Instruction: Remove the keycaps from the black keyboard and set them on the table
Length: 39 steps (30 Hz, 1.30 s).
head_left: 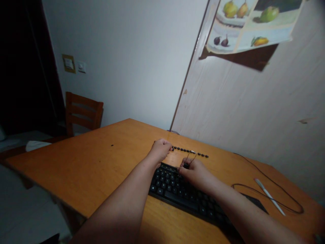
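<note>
Behind the keyboard (175,188) on the table (88,169), pulled keycaps (189,151) lie in a row, seemingly to keep their order. My right hand (194,173) has its grip pinched on a wire keycap puller (191,158) over a key. My left hand (159,150) has its grip curled closed at the row's end, contents hidden.

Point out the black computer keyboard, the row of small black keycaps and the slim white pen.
black computer keyboard (169,184): head view, left keys.
row of small black keycaps (184,149): head view, middle of row.
slim white pen (269,197): head view, mid-shaft.

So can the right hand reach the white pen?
Probably yes. The pen lies in the open right of the keyboard, only a cable by it. The right hand seems to pinch a wire tool, though.
</note>
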Available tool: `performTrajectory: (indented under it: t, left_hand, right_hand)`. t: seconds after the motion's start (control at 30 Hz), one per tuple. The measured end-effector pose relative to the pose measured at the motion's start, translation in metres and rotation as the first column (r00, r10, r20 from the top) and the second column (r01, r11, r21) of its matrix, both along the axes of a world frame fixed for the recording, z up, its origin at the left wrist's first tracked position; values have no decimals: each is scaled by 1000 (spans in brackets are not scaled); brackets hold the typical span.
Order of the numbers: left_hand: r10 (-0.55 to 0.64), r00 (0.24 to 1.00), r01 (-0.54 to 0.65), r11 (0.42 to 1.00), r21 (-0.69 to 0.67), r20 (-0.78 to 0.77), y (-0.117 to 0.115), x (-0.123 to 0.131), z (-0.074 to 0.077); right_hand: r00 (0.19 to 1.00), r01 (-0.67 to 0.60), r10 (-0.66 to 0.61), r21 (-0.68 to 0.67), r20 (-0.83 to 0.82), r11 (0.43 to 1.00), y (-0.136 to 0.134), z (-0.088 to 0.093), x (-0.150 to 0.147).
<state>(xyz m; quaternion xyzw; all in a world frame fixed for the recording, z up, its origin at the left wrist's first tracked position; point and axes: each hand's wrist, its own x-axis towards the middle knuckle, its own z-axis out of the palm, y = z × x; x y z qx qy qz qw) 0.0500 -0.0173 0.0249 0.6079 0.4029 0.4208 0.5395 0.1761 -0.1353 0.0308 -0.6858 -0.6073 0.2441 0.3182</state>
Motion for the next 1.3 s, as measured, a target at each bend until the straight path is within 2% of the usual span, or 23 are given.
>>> performTrajectory:
  t: [0.13, 0.33, 0.5, 0.7, 0.83, 0.93, 1.03, 1.13, 1.3]
  left_hand:
    - [-108, 993, 108, 994, 3, -42, -4, 2, -2]
    - [-314, 943, 312, 949, -32, -114, -4, 4, -11]
    - [-369, 916, 364, 929, -61, -158, -3, 3, -14]
    - [-418, 902, 418, 908, -26, -110, -12, 1, -6]
    - [-517, 852, 519, 855, -4, -75, -23, -1, 3]
    - [-559, 829, 559, 829, -2, -23, -27, -2, 6]
    - [-586, 810, 586, 810, -5, 34, -27, -1, 6]
    - [-575, 815, 577, 817, -7, 66, -26, 1, 3]
    - [-517, 849, 526, 846, -83, 111, -23, 3, 2]
  right_hand:
    - [999, 25, -22, 68, -43, 997, 1, -9, -1]
    - [959, 144, -124, 59, -255, 988, -5, -15, -1]
    - [907, 233, -199, 51, -370, 971, -10, -10, 4]
    - [882, 261, -154, 190, -446, 946, -14, 3, 7]
    - [899, 295, -176, 257, -401, 920, -15, 8, 5]
    - [938, 294, -207, 326, -277, 898, -15, 11, 3]
    - [971, 238, -207, 388, -119, 890, -16, 11, 3]
    - [979, 199, -194, 421, -55, 885, -16, 7, 4]
    - [987, 158, -133, 469, -87, 869, -13, 2, 13]
